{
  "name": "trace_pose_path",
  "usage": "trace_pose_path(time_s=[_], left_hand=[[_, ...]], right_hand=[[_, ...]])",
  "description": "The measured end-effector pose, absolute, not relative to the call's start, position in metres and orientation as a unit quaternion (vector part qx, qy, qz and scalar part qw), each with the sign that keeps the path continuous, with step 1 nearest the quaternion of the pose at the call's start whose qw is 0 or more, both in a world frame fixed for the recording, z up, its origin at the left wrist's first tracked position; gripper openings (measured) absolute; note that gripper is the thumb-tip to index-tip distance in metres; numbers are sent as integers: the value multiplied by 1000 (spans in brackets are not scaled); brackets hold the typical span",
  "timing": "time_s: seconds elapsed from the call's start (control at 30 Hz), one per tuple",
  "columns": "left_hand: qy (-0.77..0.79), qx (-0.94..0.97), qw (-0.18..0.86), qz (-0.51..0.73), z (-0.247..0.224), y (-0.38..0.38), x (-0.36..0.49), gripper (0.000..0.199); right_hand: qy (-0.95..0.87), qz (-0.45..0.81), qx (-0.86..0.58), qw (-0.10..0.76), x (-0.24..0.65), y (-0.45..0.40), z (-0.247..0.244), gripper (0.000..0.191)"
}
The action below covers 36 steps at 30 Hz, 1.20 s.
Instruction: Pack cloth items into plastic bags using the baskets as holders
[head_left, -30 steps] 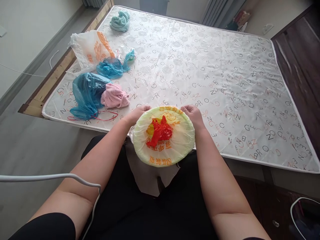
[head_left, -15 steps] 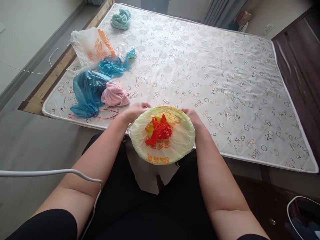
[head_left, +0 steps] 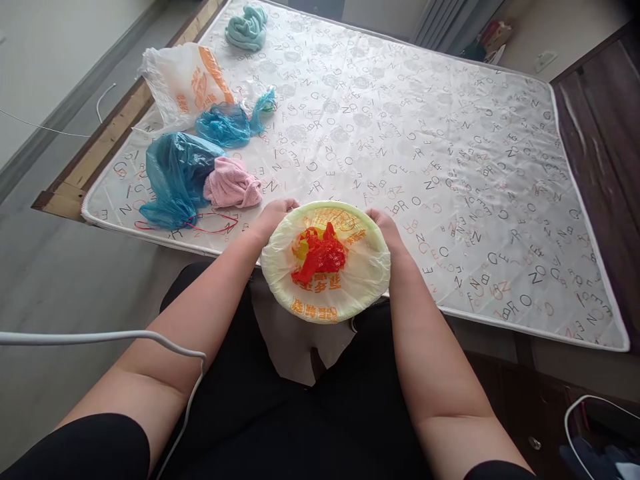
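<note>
Between my hands is a round trash bin (head_left: pixel 280 293) lined with a whitish plastic bag that has orange lettering and is folded over the rim. A crumpled red plastic bag (head_left: pixel 325 257) lies inside, with something yellow beside it. My left hand (head_left: pixel 281 215) grips the bin's far left side, fingers curled and partly hidden. On the far right side my right hand (head_left: pixel 381 223) holds it too, most of its fingers out of sight behind the rim. Left of the bin, on the mattress, a pink towel (head_left: pixel 234 183) rests against a filled blue plastic bag (head_left: pixel 175 173).
The letter-printed mattress (head_left: pixel 400 133) lies on a wooden bed frame (head_left: pixel 100 147). Along its left side are a white-and-orange plastic bag (head_left: pixel 187 83), another blue bag (head_left: pixel 225 125) and a green towel (head_left: pixel 247 28). A white cable (head_left: pixel 100 338) crosses my left arm.
The bin has risen slightly in the picture, still in both hands. The view has shifted a little; the bags and towels on the mattress lie as before.
</note>
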<state>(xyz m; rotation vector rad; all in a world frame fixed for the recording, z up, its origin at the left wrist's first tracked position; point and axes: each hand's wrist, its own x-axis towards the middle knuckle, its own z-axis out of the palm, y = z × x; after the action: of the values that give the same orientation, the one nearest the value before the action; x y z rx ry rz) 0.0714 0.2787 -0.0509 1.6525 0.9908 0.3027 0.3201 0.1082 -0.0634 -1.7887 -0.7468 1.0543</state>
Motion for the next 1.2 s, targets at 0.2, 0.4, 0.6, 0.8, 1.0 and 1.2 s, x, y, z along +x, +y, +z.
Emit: trace_pose_path(time_s=[0.2, 0.4, 0.6, 0.8, 1.0, 1.2], left_hand=[[444, 575, 658, 200, -41, 278, 75, 28], [385, 457, 776, 204, -27, 278, 70, 34], [372, 502, 751, 212, -30, 280, 65, 41], [383, 686, 530, 318, -30, 280, 69, 31], [383, 767, 367, 361, -26, 270, 72, 13], [394, 780, 325, 362, -25, 265, 74, 9]], right_hand=[[-264, 474, -670, 507, 310, 108, -48, 38], [-262, 472, -638, 549, 307, 104, -35, 47], [-325, 403, -635, 573, 312, 108, -38, 46], [-409, 207, -699, 549, 311, 113, -39, 24], [-459, 73, -762, 450, 301, 110, -28, 12], [-485, 19, -768, 418, 297, 111, -27, 4]])
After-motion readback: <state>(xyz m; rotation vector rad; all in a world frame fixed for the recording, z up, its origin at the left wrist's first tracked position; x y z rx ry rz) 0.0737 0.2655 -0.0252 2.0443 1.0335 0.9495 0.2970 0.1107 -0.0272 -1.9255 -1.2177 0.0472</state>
